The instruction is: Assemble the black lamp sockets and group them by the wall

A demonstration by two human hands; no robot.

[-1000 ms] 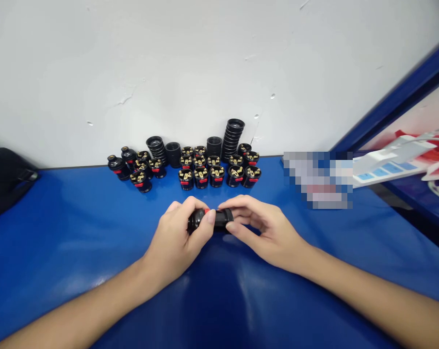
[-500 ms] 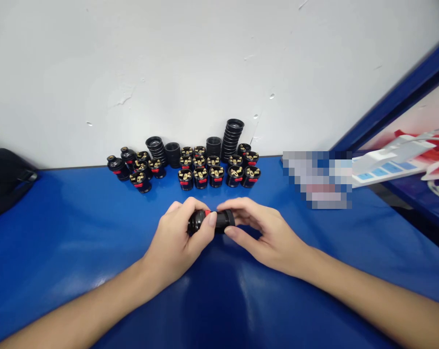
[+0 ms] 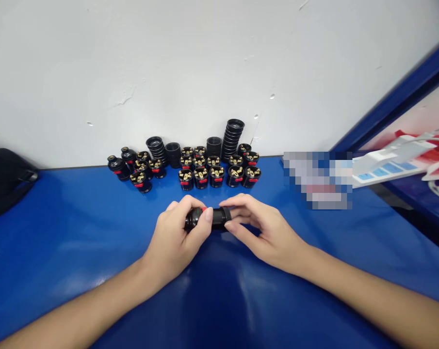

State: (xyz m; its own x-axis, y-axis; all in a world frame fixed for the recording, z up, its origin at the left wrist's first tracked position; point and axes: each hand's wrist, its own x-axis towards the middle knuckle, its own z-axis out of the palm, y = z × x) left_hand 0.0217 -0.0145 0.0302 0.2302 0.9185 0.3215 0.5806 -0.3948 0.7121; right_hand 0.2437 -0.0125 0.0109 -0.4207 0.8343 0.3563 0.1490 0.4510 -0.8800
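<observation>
A black electrical connector (image 3: 217, 219) with a red tab lies sideways between my hands, just above the blue tabletop. My left hand (image 3: 179, 232) wraps around its left half, thumb across the front near the red tab. At the wide collar on its right end, my right hand (image 3: 257, 225) has curved fingers, the thumb tip against the rim and the index finger over the top. The right palm stays apart from the connector. Beyond the hands stand several black connector cores (image 3: 217, 176) with brass terminals and red tabs.
Stacks of black ribbed rings (image 3: 232, 140) and black sleeves (image 3: 173, 155) stand along the white wall (image 3: 190, 63). Two capped connectors (image 3: 118, 167) are at the left of the group. A black bag (image 3: 8, 182) lies far left; a white power strip (image 3: 386, 172) is at right.
The connector has shifted slightly left with my left hand. My right fingers have opened a little and sit nearer the collar's outer edge. The parts behind are unchanged.
</observation>
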